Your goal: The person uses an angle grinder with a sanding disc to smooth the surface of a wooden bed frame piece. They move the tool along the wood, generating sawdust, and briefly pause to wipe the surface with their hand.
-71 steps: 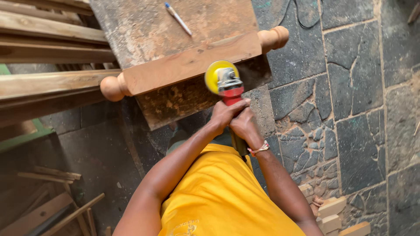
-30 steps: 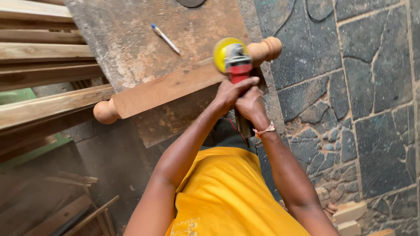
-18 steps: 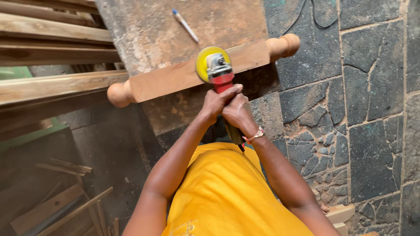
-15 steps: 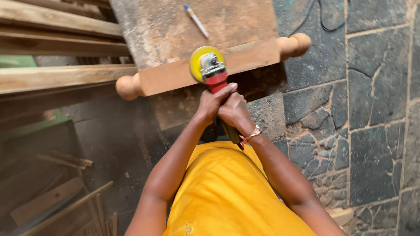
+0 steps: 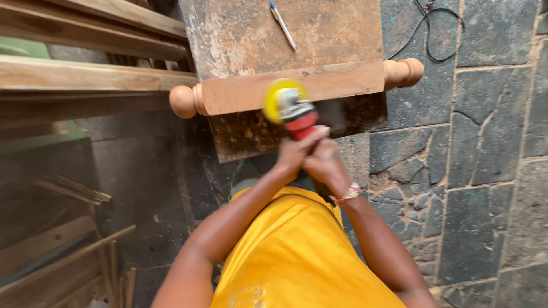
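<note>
A long wooden post with a rounded knob at each end lies across a worn work table. Both hands grip a red angle grinder whose yellow disc presses on the post's near face, left of its middle. My left hand wraps the grinder's body from the left. My right hand, with a bracelet at the wrist, holds it just behind and to the right. My yellow shirt fills the bottom of the view.
A pen lies on the table top beyond the post. Long planks are stacked at the left, with loose wood strips on the ground below. A black cable trails over the stone-paved floor at the right.
The grinder has slid along the post from near its right knob toward the left of its middle, both hands staying on it. The view has shifted with my head.
</note>
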